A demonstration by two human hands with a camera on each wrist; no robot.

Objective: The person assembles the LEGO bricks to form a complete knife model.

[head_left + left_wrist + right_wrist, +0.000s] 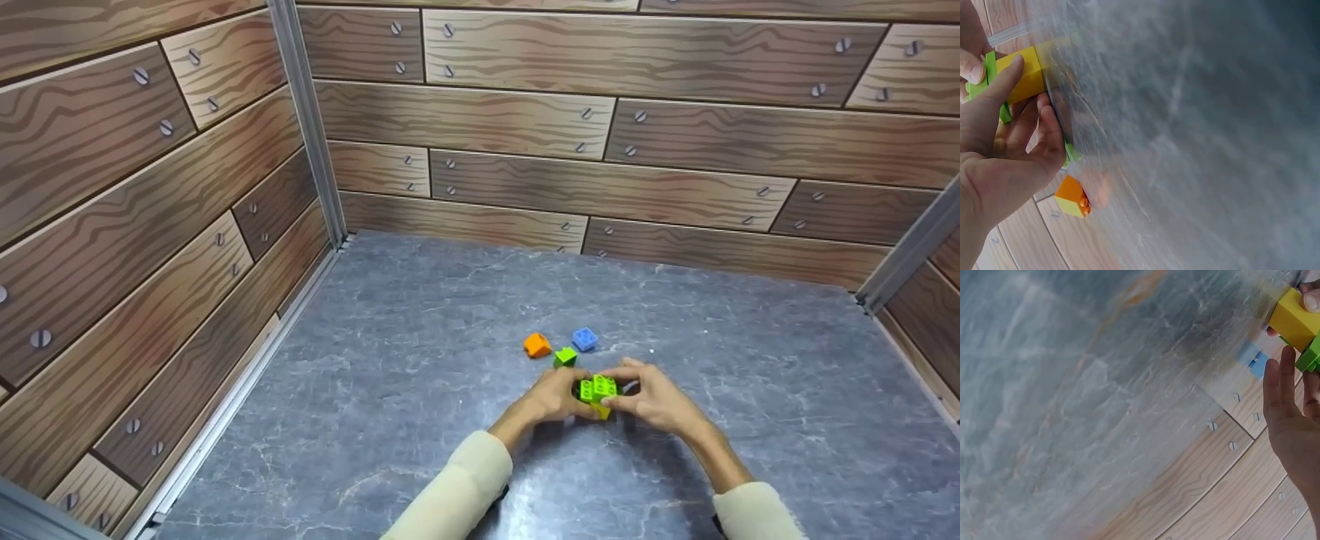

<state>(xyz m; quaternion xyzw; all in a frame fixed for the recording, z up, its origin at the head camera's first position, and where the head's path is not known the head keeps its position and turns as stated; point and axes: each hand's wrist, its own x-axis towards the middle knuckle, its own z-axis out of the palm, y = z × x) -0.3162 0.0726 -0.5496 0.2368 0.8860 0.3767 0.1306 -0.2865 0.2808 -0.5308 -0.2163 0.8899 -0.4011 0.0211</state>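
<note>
A small stack of toy building bricks sits between the two hands, close over the tabletop. Its bottom is a yellow brick (1026,76), and lime green bricks (600,388) with round studs lie on top of it. My left hand (559,395) grips the yellow brick, thumb along one side and the other fingers curled around the far side. From the right, my right hand (656,397) pinches the green bricks between thumb and fingers. In the right wrist view, two fingers (1286,382) of this hand extend beside the stack. The far side of the stack is hidden by the fingers.
Just beyond the left hand stands a loose green brick (565,358). An orange sloped brick (537,345) lies to its left and a blue brick (585,339) to its right. Wood-patterned walls (525,120) with metal corner posts surround the grey marbled tabletop (360,420).
</note>
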